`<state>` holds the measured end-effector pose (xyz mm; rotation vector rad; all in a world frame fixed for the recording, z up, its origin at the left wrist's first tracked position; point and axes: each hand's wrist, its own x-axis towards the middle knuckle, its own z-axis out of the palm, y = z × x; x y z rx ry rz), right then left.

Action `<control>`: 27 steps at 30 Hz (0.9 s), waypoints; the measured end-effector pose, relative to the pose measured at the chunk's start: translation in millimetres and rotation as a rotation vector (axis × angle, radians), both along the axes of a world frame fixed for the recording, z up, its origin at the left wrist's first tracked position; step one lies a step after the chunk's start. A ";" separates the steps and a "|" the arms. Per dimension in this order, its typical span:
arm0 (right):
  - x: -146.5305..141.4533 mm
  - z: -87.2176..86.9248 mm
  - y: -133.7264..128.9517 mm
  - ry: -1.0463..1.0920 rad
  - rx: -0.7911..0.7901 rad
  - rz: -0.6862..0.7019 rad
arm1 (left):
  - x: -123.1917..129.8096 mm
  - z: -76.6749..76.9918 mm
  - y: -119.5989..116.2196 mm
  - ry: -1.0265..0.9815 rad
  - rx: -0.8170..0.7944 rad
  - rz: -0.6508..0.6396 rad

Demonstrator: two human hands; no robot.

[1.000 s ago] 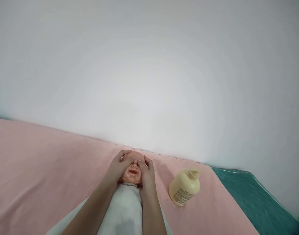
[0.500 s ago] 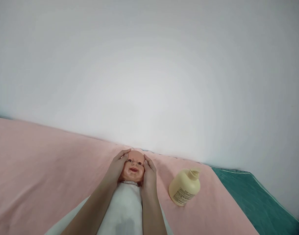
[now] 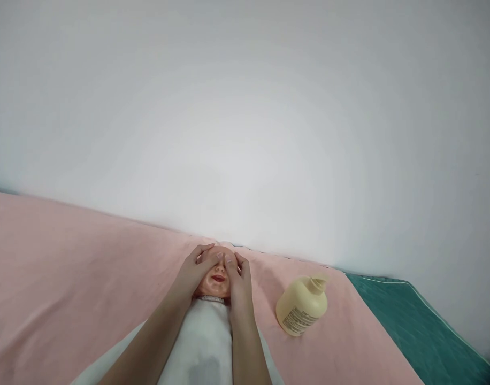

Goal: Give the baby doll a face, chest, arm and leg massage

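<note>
A doll in a white garment lies face up at the lower middle, its head towards the wall. My left hand cups the left side of its head, with the thumb resting over one eye. On the other side, my right hand holds the head in the same way, thumb over the other eye. Both thumb tips are near the bridge of the nose and hide the doll's eyes. Its mouth and chin show between my hands.
A yellow pump bottle with a printed label stands right of the doll on a pink cloth. A green surface shows at the right. The pale wall rises behind.
Both thumbs have moved inward from the sides of the doll's face and now cover its eyes. The other fingers remain around the head. The bottle has not moved.
</note>
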<state>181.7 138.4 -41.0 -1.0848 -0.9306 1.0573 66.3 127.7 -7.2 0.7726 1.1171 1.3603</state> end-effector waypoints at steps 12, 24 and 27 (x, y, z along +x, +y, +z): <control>0.1 2.0 -0.2 0.019 -0.092 -0.028 | -0.8 -7.5 3.6 0.044 0.012 -0.001; 4.3 -11.0 11.8 0.132 -0.051 -0.037 | -2.8 -26.9 17.0 -0.017 0.080 0.040; 6.0 -14.1 14.8 0.143 -0.048 -0.032 | -2.4 -28.2 17.0 -0.023 0.092 0.053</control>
